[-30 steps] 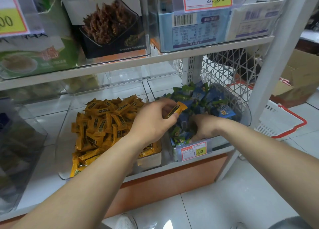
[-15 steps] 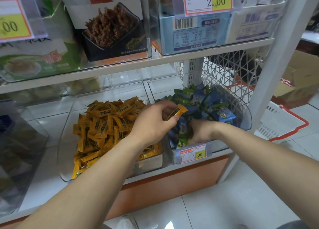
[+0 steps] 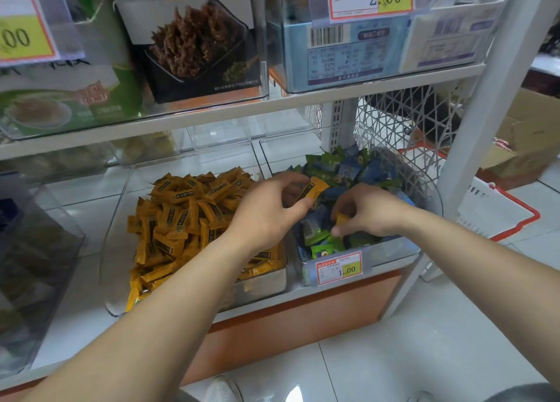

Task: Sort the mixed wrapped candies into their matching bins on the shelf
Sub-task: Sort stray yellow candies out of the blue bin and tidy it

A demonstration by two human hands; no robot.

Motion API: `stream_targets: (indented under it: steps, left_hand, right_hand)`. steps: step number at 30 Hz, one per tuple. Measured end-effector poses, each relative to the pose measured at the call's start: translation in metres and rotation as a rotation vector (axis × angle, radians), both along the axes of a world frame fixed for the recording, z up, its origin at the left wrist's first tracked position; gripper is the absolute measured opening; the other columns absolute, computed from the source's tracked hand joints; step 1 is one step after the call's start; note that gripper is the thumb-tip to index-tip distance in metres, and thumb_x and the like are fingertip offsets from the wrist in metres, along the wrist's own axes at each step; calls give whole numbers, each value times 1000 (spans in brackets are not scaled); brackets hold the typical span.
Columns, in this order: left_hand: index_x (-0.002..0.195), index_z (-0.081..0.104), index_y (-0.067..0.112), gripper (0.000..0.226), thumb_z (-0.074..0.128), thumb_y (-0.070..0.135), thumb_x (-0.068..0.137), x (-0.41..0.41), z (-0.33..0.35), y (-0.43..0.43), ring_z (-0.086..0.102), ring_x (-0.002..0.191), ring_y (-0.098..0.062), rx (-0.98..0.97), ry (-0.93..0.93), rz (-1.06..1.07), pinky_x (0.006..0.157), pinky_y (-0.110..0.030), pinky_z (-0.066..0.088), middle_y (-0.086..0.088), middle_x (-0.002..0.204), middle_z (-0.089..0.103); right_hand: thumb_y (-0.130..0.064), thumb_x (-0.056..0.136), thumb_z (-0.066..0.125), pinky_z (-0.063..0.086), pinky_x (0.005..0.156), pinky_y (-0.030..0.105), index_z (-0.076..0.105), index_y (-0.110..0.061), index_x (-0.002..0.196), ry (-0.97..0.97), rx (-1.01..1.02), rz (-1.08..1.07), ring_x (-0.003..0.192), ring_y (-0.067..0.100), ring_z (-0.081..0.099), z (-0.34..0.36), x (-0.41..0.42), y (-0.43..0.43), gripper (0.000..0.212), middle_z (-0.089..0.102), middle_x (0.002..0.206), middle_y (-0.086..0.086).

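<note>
Change over the last second: the right hand (image 3: pixel 368 210), previously dug into the pile with nothing orange showing, now pinches a small orange-wrapped candy (image 3: pixel 341 220) between thumb and fingertips, just above the heap. The left hand (image 3: pixel 266 217) has held its position, fingers curled round a second orange rectangular wrapped candy (image 3: pixel 315 188), which it holds over the divide between the two bins.

Meaning for the task: two stray orange pieces are now out of the wrong bin and in hand. Neither has been dropped yet, and both probably belong one bin to the left.

Containers on the lower shelf:

- Left clear plastic bin (image 3: pixel 113 250): filled with a heap of orange wrapped candies (image 3: pixel 188 214), all of one kind as far as can be seen.
- Right clear plastic bin (image 3: pixel 430 198): holds mixed blue and green wrapped candies (image 3: pixel 348 165). A red-bordered price label (image 3: pixel 338 267) marked 1.00 is fixed to its front wall (whether further orange strays lie under the hands cannot be told).
</note>
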State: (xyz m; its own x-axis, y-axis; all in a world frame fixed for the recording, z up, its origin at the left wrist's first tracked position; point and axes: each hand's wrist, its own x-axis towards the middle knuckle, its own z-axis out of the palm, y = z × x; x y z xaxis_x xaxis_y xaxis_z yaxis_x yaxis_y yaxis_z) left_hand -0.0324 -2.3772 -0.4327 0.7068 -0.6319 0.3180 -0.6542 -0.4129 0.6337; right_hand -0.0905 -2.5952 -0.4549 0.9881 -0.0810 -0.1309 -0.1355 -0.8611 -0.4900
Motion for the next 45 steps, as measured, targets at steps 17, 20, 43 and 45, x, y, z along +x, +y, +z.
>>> stream_targets:
  steps: [17, 20, 43, 45]
  left_hand:
    - [120, 57, 20, 25, 62, 26, 96, -13, 26, 0, 71, 69, -19, -417, 341, 55, 57, -30, 58, -7, 93, 69]
    - [115, 63, 33, 23, 65, 35, 93, 6, 23, 25, 61, 62, 1, -242, 62, 189, 52, -10, 42, 9, 82, 67]
    - [118, 66, 35, 46, 48, 62, 85, 26, -12, 25, 34, 134, -2, 287, -128, -89, 108, -31, 33, 15, 139, 50]
    - [118, 66, 35, 45, 49, 62, 85, 26, -12, 26, 33, 135, -2, 271, -112, -96, 107, -29, 31, 15, 139, 50]
  right_hand:
    - [-8, 75, 83, 59, 70, 26, 72, -12, 87, -485, 1179, -130, 81, 23, 75, 31, -6, 39, 18, 76, 86, 8]
    - [-23, 85, 78, 56, 65, 28, 70, -27, 85, -498, 790, -153, 77, 13, 72, 18, 5, 35, 8, 73, 80, -7]
    - [-25, 87, 63, 57, 75, 39, 70, -16, 91, 50, -199, 61, 86, 26, 66, -10, 17, 42, 12, 69, 89, 5]
    - [-27, 84, 69, 58, 76, 40, 70, -15, 90, 99, -205, 56, 85, 27, 67, -17, 21, 40, 14, 71, 89, 7]
